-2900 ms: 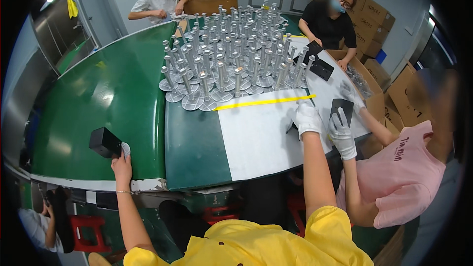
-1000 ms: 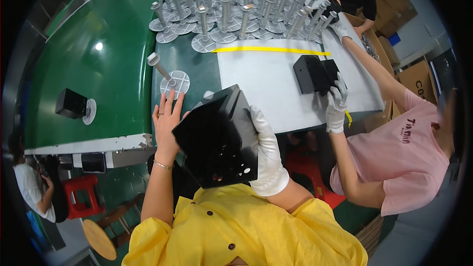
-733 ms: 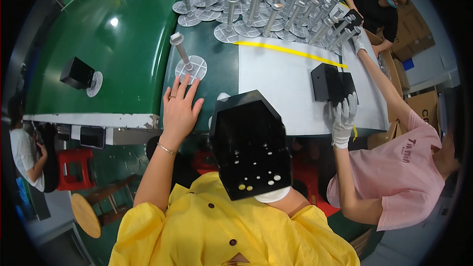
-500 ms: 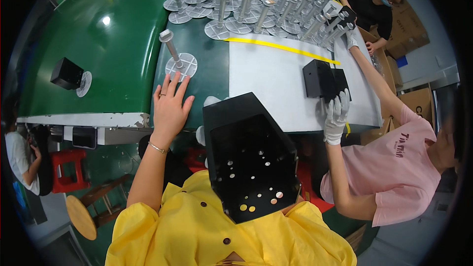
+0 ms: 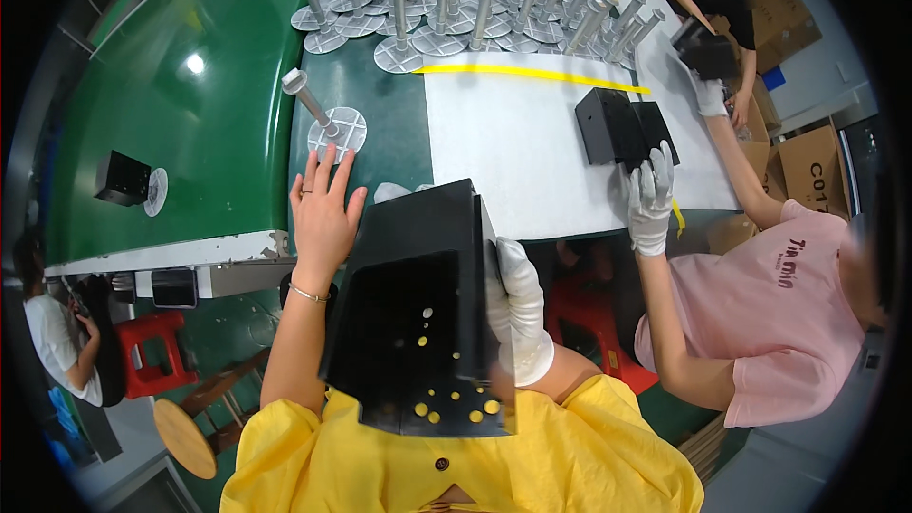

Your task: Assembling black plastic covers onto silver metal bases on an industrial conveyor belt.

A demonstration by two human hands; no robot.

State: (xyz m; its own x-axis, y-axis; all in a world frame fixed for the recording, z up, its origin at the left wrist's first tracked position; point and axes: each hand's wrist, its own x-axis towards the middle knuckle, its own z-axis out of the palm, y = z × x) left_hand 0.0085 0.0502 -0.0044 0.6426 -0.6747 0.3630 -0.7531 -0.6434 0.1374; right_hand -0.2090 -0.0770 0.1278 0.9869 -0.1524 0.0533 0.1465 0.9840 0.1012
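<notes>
A black box-shaped housing (image 5: 408, 237), open on the side facing me and dotted with small holes, is held up in front of my chest. My right hand (image 5: 521, 309), in a white glove, grips its right side; some of its fingertips show past the housing's far edge. My bare left hand (image 5: 323, 218) is open and stretched forward, its fingertips at the near edge of a round ribbed base. From that base a grey metal post (image 5: 312, 103) with a square top rises, leaning left in the picture.
Many similar posts (image 5: 442, 9) crowd the far table. A yellow strip (image 5: 532, 74) crosses a white sheet (image 5: 494, 152). A gloved co-worker in pink (image 5: 760, 304) touches a black box (image 5: 608, 128) on the right. Another black box (image 5: 123, 179) lies on the green table at left.
The housing has swung left and turned, bringing my right glove into sight. My left hand stays by the base. At right, a black box between the co-worker in pink and another person has shifted nearer.
</notes>
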